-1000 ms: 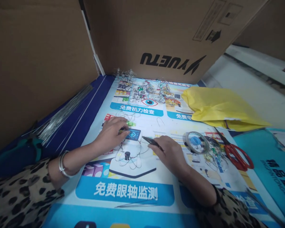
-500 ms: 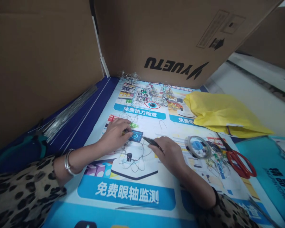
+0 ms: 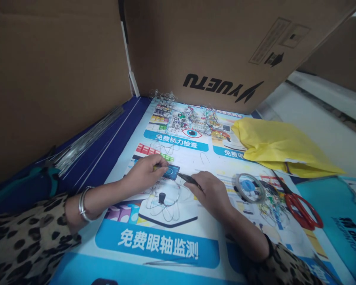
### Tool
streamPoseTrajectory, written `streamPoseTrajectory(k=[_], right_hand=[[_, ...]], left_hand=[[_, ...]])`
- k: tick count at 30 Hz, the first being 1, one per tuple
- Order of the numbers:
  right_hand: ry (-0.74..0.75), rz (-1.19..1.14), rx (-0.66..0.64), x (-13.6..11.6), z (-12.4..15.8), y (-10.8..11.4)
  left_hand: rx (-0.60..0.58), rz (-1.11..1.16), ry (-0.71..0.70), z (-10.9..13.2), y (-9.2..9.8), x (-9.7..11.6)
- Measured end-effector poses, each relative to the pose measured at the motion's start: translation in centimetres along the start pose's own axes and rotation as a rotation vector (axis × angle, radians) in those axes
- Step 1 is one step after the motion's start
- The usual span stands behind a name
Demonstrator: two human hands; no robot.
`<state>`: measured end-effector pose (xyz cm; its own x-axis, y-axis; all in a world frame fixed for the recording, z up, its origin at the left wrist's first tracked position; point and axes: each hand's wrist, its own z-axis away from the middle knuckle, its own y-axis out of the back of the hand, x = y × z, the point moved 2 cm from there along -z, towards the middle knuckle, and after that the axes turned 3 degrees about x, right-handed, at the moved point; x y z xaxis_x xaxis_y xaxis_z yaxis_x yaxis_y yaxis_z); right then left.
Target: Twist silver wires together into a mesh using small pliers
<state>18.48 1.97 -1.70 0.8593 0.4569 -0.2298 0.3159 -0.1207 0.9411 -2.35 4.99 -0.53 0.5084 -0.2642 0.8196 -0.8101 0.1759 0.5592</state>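
Observation:
My left hand [image 3: 145, 173] is closed in a pinch on thin wire, part of a bent wire piece [image 3: 178, 194] that loops down below the fingers. My right hand [image 3: 213, 192] is wrapped round dark pointed tweezers [image 3: 187, 179], their tip aimed left, close to the left fingertips. Whether the tip touches the wire cannot be made out. Beneath the hands, on the printed sheet, lies a flower-shaped wire form [image 3: 167, 211] beside a small black cylinder [image 3: 162, 197].
Tangled wire pieces [image 3: 192, 116] lie at the back by a cardboard box [image 3: 219, 47]. On the right are a tape roll [image 3: 262, 194], red-handled scissors [image 3: 304, 209] and a yellow bag [image 3: 284, 146]. Straight wires [image 3: 86, 138] and teal-handled pliers [image 3: 52, 178] lie left.
The view has shifted slightly. Both hands keep nearly the same position, with the tweezers still pointing toward the left fingertips.

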Motion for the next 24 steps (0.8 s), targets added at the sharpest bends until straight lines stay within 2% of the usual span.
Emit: streamPoseTrajectory(k=[6, 13, 24], right_hand=[[-0.002, -0.016, -0.024, -0.01, 0.01, 0.21], [-0.016, -0.066, 0.007, -0.05, -0.01, 0.13], [-0.01, -0.122, 0.01, -0.15, 0.01, 0.24]], left_hand=[[-0.003, -0.004, 0.031, 0.25, 0.13, 0.36], [-0.056, 0.187, 0.094, 0.53, -0.3, 0.3], [-0.063, 0.125, 0.089, 0.66, -0.46, 0.48]])
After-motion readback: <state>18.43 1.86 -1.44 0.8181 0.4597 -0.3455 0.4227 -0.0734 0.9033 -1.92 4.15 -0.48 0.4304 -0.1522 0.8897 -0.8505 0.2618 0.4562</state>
